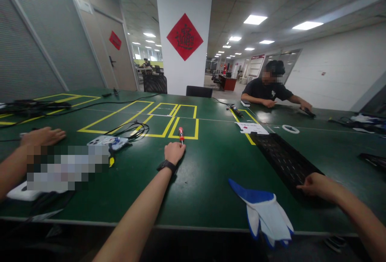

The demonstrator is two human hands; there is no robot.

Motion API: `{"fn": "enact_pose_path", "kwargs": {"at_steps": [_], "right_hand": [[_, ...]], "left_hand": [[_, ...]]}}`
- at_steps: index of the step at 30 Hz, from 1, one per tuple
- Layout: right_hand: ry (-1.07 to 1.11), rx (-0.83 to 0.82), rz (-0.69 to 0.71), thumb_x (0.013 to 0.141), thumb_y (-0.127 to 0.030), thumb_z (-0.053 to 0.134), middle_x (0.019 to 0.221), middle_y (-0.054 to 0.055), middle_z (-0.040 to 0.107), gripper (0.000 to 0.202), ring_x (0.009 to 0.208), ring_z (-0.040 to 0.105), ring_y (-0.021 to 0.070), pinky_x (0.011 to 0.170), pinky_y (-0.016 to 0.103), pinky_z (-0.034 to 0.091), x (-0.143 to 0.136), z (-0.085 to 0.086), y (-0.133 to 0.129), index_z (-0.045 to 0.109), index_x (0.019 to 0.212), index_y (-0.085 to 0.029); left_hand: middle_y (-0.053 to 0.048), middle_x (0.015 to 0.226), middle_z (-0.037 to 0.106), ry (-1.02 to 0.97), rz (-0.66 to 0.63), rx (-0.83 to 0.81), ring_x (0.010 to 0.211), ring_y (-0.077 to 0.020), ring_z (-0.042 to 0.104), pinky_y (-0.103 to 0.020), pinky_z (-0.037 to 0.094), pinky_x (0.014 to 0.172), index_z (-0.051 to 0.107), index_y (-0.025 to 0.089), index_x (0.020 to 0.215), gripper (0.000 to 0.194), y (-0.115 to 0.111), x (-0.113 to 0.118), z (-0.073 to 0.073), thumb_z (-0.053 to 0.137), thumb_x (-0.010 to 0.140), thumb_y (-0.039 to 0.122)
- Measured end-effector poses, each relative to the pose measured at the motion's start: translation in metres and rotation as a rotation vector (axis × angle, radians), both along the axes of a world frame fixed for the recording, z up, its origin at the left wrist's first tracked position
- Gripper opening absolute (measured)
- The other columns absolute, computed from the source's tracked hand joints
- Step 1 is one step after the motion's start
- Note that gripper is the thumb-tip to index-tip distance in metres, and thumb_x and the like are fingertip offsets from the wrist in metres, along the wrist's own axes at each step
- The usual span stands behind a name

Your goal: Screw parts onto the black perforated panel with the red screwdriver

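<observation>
My left hand (174, 153), with a dark band on its wrist, is closed at the shaft end of a red-handled screwdriver (181, 133). The handle points away from me over the table. At the right, my right hand (318, 186) has its thumb and fingers closed on the near edge of a long black slotted tray (283, 155). The tray lies slantwise on the table; its far end meets a white printed sheet (251, 128). Between my arms, a blue and white glove (265, 209) hangs partly over the table's front edge.
Another person's hand (45, 138) rests at the left, near a phone (108, 142) and black cables (138, 128). A co-worker (268, 87) sits across the green table (205, 189). Yellow tape (183, 137) marks rectangles. A white tape roll (290, 129) lies right of the sheet.
</observation>
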State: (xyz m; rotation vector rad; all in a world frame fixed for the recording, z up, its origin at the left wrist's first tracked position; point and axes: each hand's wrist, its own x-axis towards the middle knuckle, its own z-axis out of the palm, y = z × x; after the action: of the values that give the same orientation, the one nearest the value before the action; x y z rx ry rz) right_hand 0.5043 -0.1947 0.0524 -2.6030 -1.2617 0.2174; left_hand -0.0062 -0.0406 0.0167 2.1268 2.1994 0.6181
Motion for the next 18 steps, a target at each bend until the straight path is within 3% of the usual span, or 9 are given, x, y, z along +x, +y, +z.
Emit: {"fn": "enact_pose_path", "kwargs": {"at_steps": [3,7,11,14,18], "right_hand": [[0.147,-0.329,0.207,0.056,-0.038,0.073,0.067,0.014,0.064,0.023,0.059,0.061,0.0197,0.059,0.033,0.041,0.001,0.008,-0.003,0.061,0.047,-0.021],[0.212,-0.3,0.28,0.059,-0.03,0.072,0.072,0.014,0.065,0.013,0.062,0.061,0.0175,0.062,0.031,0.041,-0.008,0.014,-0.008,0.064,0.052,-0.022],[0.26,-0.238,0.268,0.059,-0.02,0.071,0.074,0.015,0.065,0.005,0.061,0.061,0.0165,0.061,0.03,0.041,-0.013,0.016,-0.01,0.066,0.058,-0.021],[0.253,-0.235,0.301,0.062,-0.022,0.069,0.076,0.015,0.066,0.002,0.063,0.062,0.0165,0.063,0.029,0.041,-0.014,0.016,-0.012,0.068,0.063,-0.02],[0.147,-0.256,0.395,0.069,-0.03,0.06,0.076,0.011,0.067,0.015,0.068,0.062,0.0192,0.065,0.029,0.042,-0.015,0.015,-0.016,0.068,0.071,-0.018]], "left_hand": [[-0.01,0.083,0.069,0.002,-0.001,0.005,0.086,-0.0243,0.059,-0.031,0.038,0.073,0.07,0.019,0.074,0.043,0.0,0.0,0.0,0.034,0.08,0.041],[-0.011,0.081,0.068,0.008,-0.013,0.01,0.084,-0.0244,0.059,-0.031,0.039,0.072,0.07,0.02,0.073,0.043,0.0,0.0,0.0,0.033,0.08,0.041],[-0.011,0.082,0.068,0.015,-0.007,-0.006,0.086,-0.0242,0.059,-0.031,0.039,0.074,0.07,0.019,0.074,0.043,0.0,0.0,0.0,0.033,0.08,0.041],[-0.011,0.084,0.068,0.021,-0.007,-0.01,0.086,-0.0242,0.059,-0.031,0.039,0.075,0.07,0.019,0.075,0.043,0.0,0.0,0.0,0.033,0.08,0.041],[-0.011,0.085,0.068,0.035,-0.001,-0.007,0.088,-0.0242,0.059,-0.031,0.039,0.075,0.07,0.019,0.076,0.044,0.001,0.0,-0.003,0.033,0.081,0.041]]}}
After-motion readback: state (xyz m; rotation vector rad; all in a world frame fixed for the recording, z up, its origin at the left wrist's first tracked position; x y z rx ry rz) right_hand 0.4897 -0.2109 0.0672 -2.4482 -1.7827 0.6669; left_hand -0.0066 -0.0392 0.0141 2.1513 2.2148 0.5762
